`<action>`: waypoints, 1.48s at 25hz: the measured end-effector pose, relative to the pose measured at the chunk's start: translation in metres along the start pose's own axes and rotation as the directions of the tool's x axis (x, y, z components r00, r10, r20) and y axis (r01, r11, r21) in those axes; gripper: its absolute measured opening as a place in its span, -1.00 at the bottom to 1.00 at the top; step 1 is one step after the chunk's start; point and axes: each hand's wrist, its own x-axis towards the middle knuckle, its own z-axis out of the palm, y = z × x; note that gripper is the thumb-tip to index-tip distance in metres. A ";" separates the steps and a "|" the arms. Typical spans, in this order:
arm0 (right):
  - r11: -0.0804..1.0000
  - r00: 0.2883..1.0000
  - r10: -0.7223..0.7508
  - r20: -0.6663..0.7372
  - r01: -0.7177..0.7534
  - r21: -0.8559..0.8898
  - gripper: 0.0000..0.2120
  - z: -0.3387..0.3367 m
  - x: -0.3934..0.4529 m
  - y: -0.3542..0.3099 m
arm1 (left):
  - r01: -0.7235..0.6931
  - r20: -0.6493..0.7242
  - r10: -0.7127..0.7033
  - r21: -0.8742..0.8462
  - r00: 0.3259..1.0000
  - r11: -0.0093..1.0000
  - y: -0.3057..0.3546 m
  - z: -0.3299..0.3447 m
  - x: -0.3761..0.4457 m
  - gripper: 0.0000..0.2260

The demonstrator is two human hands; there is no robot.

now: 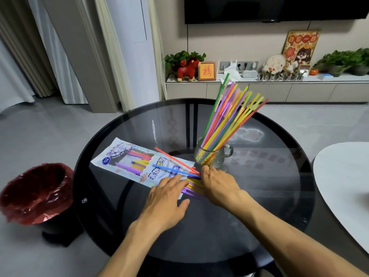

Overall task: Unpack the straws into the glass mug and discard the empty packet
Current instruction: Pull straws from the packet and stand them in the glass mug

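Note:
A glass mug stands on the round dark glass table, holding several coloured straws that fan up and to the right. The straw packet lies flat to the mug's left, with more straws inside. A red and a blue straw lie loose across its open end. My left hand presses flat on the packet's near end, fingers spread. My right hand is closed on the ends of purple and yellow straws poking out of the packet, just in front of the mug.
A black bin with a red liner stands on the floor left of the table. A white tabletop edge is at the right. A low cabinet with plants, a red toy horse and frames runs along the far wall.

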 end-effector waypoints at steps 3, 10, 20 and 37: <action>0.999 0.999 -0.031 0.028 0.031 0.012 -0.74 0.000 -0.001 0.001 | -0.002 0.005 0.002 0.002 1.000 1.000 -0.001 0.000 0.000 -0.50; 0.996 0.990 0.065 0.121 -0.057 -0.073 -0.76 -0.035 -0.006 0.036 | 0.039 0.024 -0.038 -0.034 0.999 0.999 -0.008 -0.004 0.002 -0.50; 0.793 0.932 0.155 0.327 -0.315 0.521 -0.80 -0.127 -0.067 0.115 | 0.019 -0.267 -0.073 -0.199 0.961 0.980 -0.009 -0.009 0.019 -0.54; 0.657 0.855 0.299 -0.424 0.138 0.742 -0.53 -0.135 -0.052 0.057 | -0.223 -0.365 -0.087 -0.723 0.927 0.653 0.038 -0.066 0.009 -0.76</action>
